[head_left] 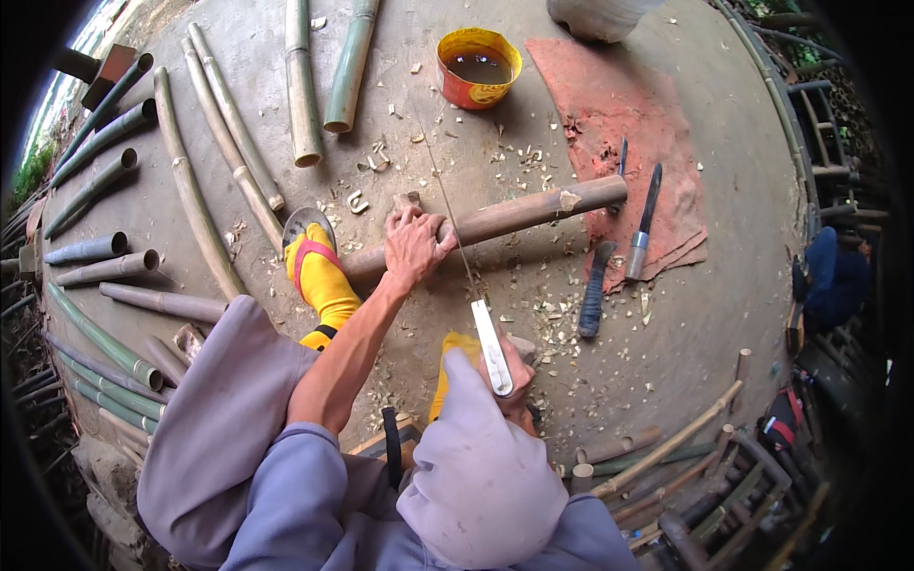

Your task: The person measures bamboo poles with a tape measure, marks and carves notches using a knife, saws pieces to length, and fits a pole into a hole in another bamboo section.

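A brown bamboo pole (533, 213) lies aslant on the ground in front of me. My left hand (416, 240) is closed over it near its left part, next to my foot in a yellow sock and sandal (322, 276). In my right hand (515, 374) is the white handle of a handsaw (491, 350). Its thin blade runs away from me across the pole, just right of my left hand. I cannot tell how deep the blade sits in the bamboo. My right fingers are partly hidden behind the handle.
Right of the pole are a dark-handled knife (596, 290) and a metal-handled knife (645, 224), by a worn red cloth (657, 124). A red-yellow tub of liquid (478, 68) stands beyond. Bamboo poles (195, 181) line the left; bamboo chips litter the ground. More bamboo (666, 447) lies lower right.
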The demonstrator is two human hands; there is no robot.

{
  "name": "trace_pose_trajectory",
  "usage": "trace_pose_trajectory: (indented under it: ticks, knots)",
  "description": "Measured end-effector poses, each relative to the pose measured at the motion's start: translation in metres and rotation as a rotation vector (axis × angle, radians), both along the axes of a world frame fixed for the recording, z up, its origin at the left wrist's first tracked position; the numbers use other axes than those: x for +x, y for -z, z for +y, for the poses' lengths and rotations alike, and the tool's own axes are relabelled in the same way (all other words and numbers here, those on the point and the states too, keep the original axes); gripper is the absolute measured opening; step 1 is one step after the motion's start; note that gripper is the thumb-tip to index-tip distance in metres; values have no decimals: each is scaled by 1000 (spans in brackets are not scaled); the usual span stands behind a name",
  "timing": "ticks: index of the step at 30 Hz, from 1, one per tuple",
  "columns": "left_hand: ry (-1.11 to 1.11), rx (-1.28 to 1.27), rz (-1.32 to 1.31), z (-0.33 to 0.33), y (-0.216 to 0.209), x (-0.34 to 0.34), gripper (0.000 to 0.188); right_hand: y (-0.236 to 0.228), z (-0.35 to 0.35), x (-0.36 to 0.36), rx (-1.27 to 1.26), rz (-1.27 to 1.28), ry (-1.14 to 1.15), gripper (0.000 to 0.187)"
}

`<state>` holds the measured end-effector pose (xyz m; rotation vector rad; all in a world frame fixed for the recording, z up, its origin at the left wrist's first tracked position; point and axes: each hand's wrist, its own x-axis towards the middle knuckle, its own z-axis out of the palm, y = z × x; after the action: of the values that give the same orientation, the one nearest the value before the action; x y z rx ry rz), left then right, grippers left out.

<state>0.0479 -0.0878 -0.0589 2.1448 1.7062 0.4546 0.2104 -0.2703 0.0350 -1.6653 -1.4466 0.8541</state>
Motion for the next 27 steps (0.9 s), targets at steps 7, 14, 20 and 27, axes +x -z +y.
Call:
trace_pose_trajectory:
  ticks: [7,14,20,27]
  knots:
    - [127,-5,58,0,-4,-2,49,18,-56,30,125,-146,-49,46]
    - [138,-94,145,4,0,-3,51,-4,-14,7,5,-62,4,45]
    - [101,-106,139,5,0,1,39,-20,-97,30,24,-226,1,43]
    - [91,-147,141,5,1,-1,38,9,-9,2,-63,-4,5,46]
